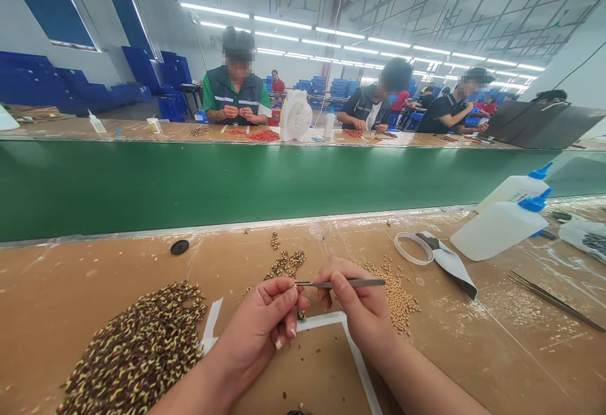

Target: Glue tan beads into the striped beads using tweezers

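Both hands [272,311] [360,307] meet at one tweezers [367,283] (another pair [568,307] lies rightward).

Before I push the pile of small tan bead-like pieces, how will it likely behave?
The pile of small tan bead-like pieces would probably scatter, since they lie loose. Single pieces may roll, given their rounded look, and each is likely light, being tiny.

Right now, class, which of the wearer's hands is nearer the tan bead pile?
Right. The right hand is beside the tan bead pile; the left hand, farther left.
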